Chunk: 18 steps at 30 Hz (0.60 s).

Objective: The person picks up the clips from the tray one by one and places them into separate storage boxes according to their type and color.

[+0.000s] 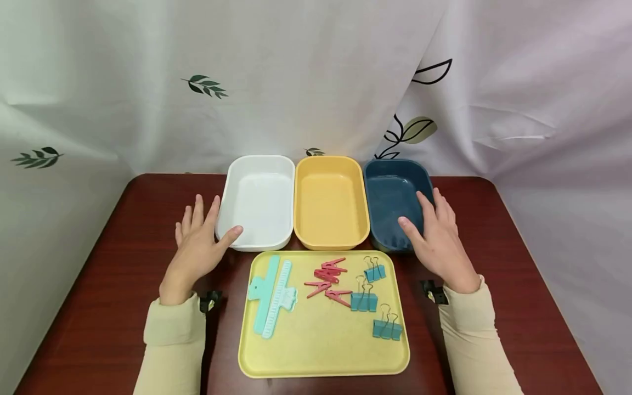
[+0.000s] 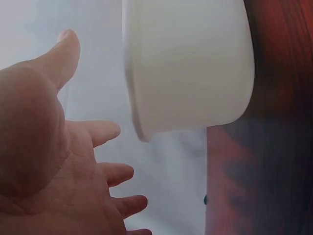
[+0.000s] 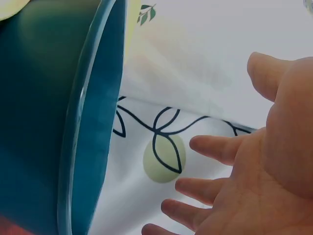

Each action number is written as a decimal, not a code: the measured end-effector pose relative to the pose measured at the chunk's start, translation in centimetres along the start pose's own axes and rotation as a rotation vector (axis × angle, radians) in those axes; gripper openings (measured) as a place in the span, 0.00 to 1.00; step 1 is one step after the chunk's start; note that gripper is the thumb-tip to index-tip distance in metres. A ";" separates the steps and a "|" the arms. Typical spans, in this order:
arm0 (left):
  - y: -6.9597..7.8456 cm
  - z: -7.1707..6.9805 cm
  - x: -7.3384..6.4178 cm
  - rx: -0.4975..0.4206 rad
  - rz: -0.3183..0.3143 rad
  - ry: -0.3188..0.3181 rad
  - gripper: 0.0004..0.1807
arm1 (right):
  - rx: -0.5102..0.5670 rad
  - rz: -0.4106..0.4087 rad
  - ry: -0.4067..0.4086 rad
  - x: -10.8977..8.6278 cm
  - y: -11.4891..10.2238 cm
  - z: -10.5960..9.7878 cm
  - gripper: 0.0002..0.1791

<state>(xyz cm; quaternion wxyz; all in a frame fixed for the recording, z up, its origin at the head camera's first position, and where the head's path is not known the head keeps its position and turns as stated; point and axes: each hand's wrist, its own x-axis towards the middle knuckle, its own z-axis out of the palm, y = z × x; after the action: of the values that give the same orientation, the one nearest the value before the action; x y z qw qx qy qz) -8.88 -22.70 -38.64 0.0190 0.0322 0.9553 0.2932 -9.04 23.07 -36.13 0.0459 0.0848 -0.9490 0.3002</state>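
Note:
My left hand is spread beside the white bin, its thumb over the near left corner in the head view. In the left wrist view a gap shows between the fingers and the white bin. The right hand hovers with spread fingers at the right side of the dark blue bin; the right wrist view shows it apart from the blue wall. Both hands hold nothing. Between the two bins stands a yellow bin.
A pale yellow tray lies in front of the bins. It carries two mint long-jawed clips, several pink clothespins and three teal binder clips. A patterned curtain hangs behind the dark wooden table.

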 end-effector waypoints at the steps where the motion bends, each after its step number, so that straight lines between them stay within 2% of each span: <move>1: -0.1 0.1 0.1 -0.008 0.006 -0.005 0.50 | 0.001 -0.002 -0.002 0.0 -0.1 0.1 0.42; 8: 0.0 0.5 0.6 -0.040 0.034 -0.041 0.51 | 0.000 -0.022 -0.023 0.1 -1.2 0.9 0.42; 18: -0.4 1.2 0.9 -0.073 0.055 -0.059 0.52 | -0.006 -0.064 -0.052 0.7 -3.3 2.5 0.41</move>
<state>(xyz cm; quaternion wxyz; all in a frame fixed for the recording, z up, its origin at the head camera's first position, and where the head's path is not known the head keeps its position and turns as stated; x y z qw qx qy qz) -9.69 -22.29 -39.90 0.0401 0.0661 0.9418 0.3273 -9.16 18.90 -36.22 0.0312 0.1228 -0.9475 0.2936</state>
